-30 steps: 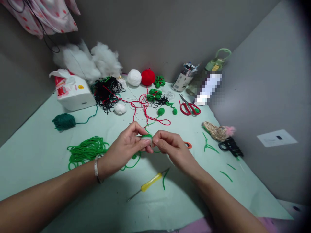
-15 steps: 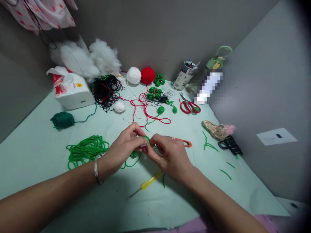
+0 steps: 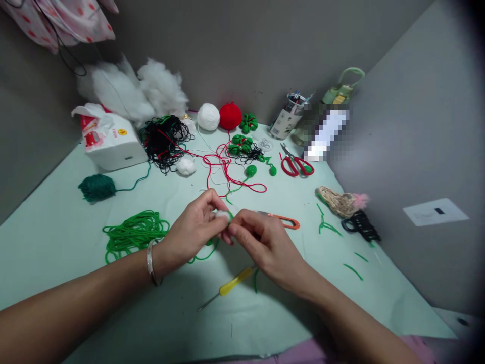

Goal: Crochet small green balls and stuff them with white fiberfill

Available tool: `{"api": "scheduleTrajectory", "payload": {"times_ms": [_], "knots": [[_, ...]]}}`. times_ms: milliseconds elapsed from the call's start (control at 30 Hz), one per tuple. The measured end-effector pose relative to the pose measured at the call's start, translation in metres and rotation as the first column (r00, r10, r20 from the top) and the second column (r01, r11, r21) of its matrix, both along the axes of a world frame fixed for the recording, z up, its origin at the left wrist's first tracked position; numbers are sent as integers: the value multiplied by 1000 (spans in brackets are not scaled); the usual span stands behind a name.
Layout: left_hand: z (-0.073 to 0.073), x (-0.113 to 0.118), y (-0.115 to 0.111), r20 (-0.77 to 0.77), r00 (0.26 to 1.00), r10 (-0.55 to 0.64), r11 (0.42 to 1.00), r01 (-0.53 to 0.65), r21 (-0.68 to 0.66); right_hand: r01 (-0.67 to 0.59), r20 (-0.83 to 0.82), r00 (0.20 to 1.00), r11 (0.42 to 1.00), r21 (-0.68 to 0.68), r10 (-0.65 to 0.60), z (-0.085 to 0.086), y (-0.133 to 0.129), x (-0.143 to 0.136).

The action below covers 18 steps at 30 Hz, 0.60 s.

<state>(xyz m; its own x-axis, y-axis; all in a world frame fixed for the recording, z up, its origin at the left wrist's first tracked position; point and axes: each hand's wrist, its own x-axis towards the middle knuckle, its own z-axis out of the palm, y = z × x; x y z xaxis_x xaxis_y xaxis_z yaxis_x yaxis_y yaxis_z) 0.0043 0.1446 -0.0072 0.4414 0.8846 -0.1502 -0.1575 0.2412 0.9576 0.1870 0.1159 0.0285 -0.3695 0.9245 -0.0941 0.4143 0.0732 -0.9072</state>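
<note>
My left hand and my right hand meet above the middle of the table. Between their fingertips is a small green yarn piece, mostly covered by the fingers. A bit of white stuffing shows against it at my left thumb and forefinger. My right thumb and forefinger pinch the piece from the right. Under the hands lies a yellow-handled crochet hook, its metal shaft pointing toward the lower left. A loose green yarn bundle rests beside my left wrist.
Orange-handled snips lie behind my right hand, and red-handled scissors farther back. White stuffing heaps, a tissue box, a red yarn ball and a pen holder stand along the wall. Green yarn scraps lie at right.
White stuffing now shows more plainly between my fingers, and the green piece has turned. My right fingers have shifted slightly; the table items stay put.
</note>
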Motion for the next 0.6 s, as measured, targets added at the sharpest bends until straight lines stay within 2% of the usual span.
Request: {"api": "scheduleTrajectory", "payload": {"times_ms": [100, 200, 267, 467, 600], "knots": [[-1, 3, -1, -43, 998, 43, 998, -42, 35, 0, 34, 999, 1000, 23, -1, -4, -2, -3], [-2, 8, -5, -67, 988, 138, 980, -127, 151, 43, -72, 996, 995, -89, -49, -9, 3, -3], [-3, 9, -8, -50, 987, 155, 970, -143, 196, 81, -115, 989, 987, -137, -97, -11, 7, -2], [1, -1, -9, 32, 999, 2, 993, -5, 117, 198, 47, 979, 980, 5, -198, -12, 8, -1], [2, -2, -4, 48, 999, 9, 998, -12, 65, 107, 76, 991, 994, 36, -109, -10, 6, 1]]}}
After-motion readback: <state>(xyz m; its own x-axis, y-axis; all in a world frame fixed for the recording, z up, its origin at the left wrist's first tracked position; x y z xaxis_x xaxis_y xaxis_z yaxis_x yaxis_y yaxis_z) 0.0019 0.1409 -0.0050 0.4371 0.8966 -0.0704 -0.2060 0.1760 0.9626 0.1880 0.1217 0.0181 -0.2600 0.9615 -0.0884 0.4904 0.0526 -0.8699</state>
